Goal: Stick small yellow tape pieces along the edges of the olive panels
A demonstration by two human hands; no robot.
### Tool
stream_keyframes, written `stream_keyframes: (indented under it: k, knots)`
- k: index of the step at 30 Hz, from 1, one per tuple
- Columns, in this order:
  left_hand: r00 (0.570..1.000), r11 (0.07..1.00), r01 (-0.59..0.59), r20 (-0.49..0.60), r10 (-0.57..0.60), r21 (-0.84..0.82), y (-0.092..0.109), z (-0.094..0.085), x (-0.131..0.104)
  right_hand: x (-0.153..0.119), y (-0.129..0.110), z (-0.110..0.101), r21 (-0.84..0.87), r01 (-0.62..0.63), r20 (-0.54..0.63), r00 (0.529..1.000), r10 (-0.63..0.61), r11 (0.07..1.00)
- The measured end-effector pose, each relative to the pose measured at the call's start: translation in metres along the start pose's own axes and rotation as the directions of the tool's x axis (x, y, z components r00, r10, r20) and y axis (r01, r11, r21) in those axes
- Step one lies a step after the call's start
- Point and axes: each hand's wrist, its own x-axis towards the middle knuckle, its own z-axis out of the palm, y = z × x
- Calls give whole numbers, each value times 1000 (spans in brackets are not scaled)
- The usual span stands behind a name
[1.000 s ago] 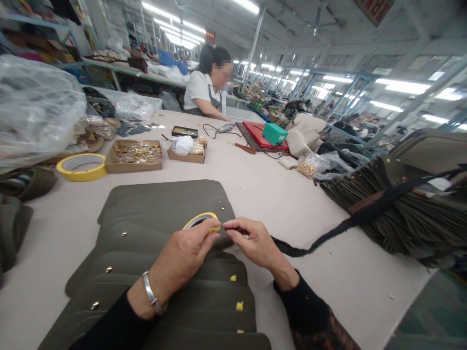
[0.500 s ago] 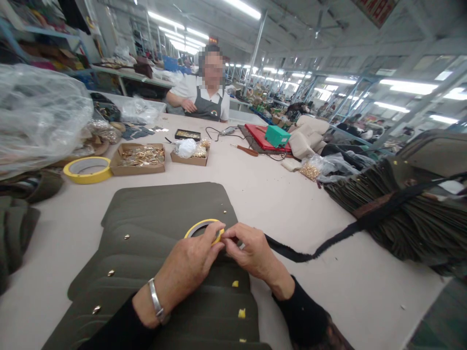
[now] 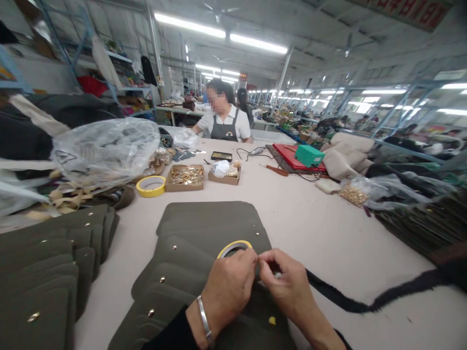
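My left hand [image 3: 230, 282], with a silver bracelet at the wrist, is closed on a roll of yellow tape [image 3: 233, 243]. Only the roll's far rim shows above the knuckles. Thumb and forefinger of my right hand [image 3: 288, 282] are pinched together against the left fingertips; what they grip is too small to see. Both hands are over a fanned stack of dark green panels [image 3: 209, 218] with rounded corners. Small gold metal fittings [image 3: 162, 279] dot the panels' left side. A yellow tape piece [image 3: 272, 321] sticks to a panel below my right hand.
Overlapping green panels [image 3: 32, 272] lie at left. Beyond the stack are another yellow tape roll [image 3: 151, 186], a box of gold hardware [image 3: 185, 177] and a smaller box [image 3: 224, 178]. A black strip [image 3: 343, 302] runs rightward. A person [image 3: 228, 119] is across the table.
The view has swung left, showing more panels on that side. My left fingers have curled further over the tape roll. The person opposite has turned and reaches toward the plastic bags.
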Motion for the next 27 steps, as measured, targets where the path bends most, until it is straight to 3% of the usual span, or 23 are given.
stream_keyframes:
  k: [2,4,8,11,13,16,19,23,27]
  knots:
    - [997,1000,-24,-73,23,-2,0,2,-1,3,-8,3,107,-180,23,984,179,978]
    - [990,999,-50,-130,49,0,1,2,-1,7,-10,6,185,-276,30,961,275,943]
    - [975,992,-128,-187,123,-18,4,1,-4,14,12,0,297,-444,1,886,464,846]
    - [990,992,-111,-76,116,67,3,4,-4,14,38,-14,353,-592,194,804,562,725]
    - [996,983,-71,62,61,171,0,6,-3,12,49,-22,319,-630,318,775,546,708]
    - [969,961,-34,244,-35,273,0,8,-1,8,55,-26,238,-612,366,776,514,755]
    - [935,954,-22,343,-86,300,3,7,2,7,52,-23,128,-552,349,803,484,824]
    - [917,949,7,377,-132,316,3,7,2,9,46,-18,-43,-397,276,877,393,917]
    - [920,944,7,367,-135,329,0,9,2,13,42,-14,-192,-272,265,911,317,943]
